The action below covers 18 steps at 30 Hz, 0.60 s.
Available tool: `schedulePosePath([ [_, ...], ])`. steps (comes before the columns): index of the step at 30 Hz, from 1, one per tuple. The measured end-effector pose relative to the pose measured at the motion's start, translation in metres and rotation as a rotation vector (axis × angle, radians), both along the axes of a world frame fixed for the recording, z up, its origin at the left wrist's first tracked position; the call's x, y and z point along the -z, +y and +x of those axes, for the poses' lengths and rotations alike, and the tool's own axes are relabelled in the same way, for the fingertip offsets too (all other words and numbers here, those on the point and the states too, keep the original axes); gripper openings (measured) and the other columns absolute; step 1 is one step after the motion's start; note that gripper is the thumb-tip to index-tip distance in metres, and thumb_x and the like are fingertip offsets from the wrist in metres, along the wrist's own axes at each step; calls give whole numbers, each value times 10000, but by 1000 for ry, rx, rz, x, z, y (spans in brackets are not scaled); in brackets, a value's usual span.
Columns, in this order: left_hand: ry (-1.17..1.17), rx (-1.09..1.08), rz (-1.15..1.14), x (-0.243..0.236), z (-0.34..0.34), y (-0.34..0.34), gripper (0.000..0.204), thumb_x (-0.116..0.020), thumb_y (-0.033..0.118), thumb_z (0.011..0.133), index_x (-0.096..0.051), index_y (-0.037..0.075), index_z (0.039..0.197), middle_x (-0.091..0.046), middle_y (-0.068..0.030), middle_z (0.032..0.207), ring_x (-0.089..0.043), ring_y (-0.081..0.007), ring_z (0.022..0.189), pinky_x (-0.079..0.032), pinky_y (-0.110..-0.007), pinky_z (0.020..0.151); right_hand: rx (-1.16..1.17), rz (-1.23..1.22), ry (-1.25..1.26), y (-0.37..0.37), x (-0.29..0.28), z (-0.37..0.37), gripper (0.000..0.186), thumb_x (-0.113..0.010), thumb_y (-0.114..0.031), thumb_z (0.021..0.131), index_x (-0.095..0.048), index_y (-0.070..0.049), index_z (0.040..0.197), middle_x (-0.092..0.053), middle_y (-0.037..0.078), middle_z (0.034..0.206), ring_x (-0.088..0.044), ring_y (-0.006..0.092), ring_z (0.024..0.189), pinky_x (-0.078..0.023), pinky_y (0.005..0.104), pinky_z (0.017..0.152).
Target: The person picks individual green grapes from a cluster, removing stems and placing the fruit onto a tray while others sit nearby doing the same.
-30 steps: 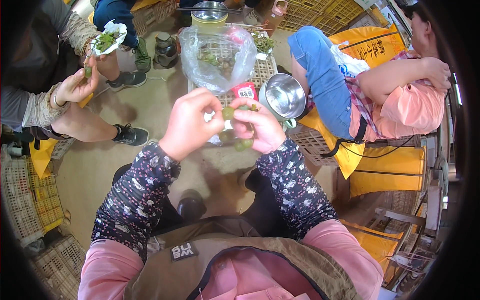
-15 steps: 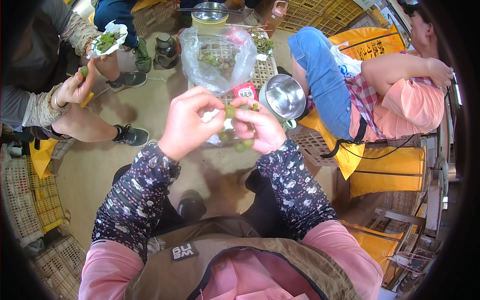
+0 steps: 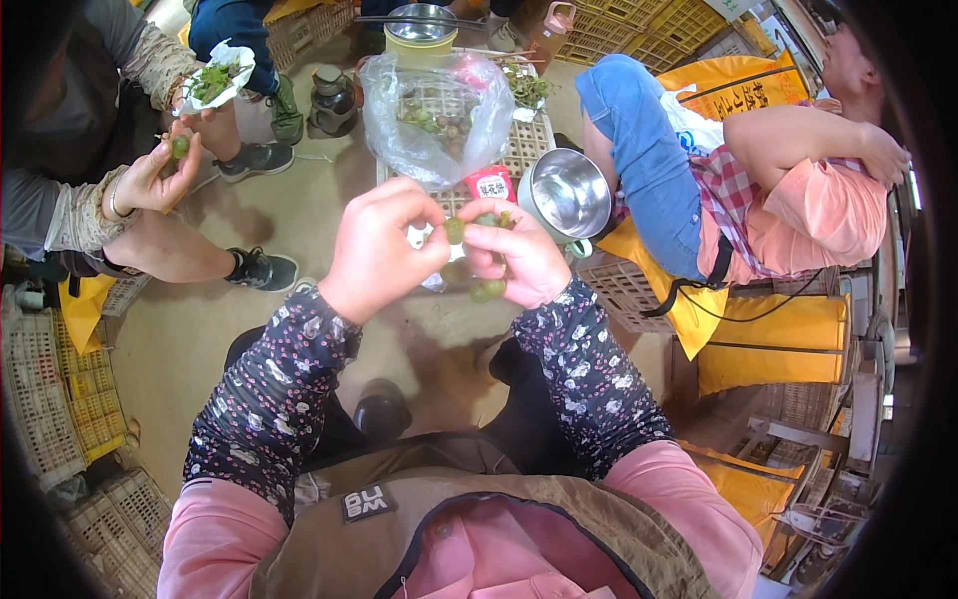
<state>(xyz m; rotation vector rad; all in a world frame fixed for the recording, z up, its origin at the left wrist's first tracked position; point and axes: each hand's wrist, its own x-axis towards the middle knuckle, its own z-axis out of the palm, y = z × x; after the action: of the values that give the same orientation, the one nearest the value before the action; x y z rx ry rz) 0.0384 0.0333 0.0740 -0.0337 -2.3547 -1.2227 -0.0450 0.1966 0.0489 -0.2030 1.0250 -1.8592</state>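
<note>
In the middle of the frame, the left hand (image 3: 381, 248) has thumb and forefinger together, pinched on a green grape (image 3: 454, 231). The right hand (image 3: 524, 255) has its grip clamped on a small bunch (image 3: 487, 291), whose lower grapes hang free beneath the fingers. Whether the pinched grape is joined to a stem cannot be told.

Too hard a pinch could split the skin and leave the fingertips slick; a sharp tug might snap the stem or shake off the hanging grapes. Anything dropped here would probably land on the floor (image 3: 439, 334), since both hands sit in front of the crate (image 3: 529, 148) rather than over the bag (image 3: 384, 130) in the upper middle of the frame.

The mug (image 3: 567, 190), right of centre, is close to the right hand and a neighbour's knee (image 3: 614, 150); a careless swing from either could tip it. What supports it is hidden.
</note>
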Motion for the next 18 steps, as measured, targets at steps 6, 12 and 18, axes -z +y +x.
schedulePosePath([
  [6, 3, -4, -17, 1, -1, 0, 58, -620, 20, 626, -602, 16, 680, -566, -89, 673, -564, -217, 586, -458, -298, 550, 4, 32, 17, 0, 0, 0, 169, -621, -53, 809, -553, -28, 962, -538, 13, 755, -486, 63, 572, -355, 177, 453],
  [12, -145, 69, 217, 9, -4, -5, 69, -622, 30, 639, -610, 5, 702, -558, -62, 656, -541, -141, 583, -444, -262, 547, -13, 16, -43, -2, -6, 2, 153, -581, -56, 834, -538, -37, 980, -505, -3, 680, -453, 66, 532, -311, 176, 426],
  [18, -275, 22, 498, 16, -6, -8, 77, -638, 49, 650, -623, -1, 708, -589, -66, 669, -541, -130, 586, -455, -247, 570, 98, 99, 57, -7, -11, 7, 186, -608, -70, 818, -540, -52, 990, -517, -6, 731, -473, 52, 550, -308, 171, 425],
])
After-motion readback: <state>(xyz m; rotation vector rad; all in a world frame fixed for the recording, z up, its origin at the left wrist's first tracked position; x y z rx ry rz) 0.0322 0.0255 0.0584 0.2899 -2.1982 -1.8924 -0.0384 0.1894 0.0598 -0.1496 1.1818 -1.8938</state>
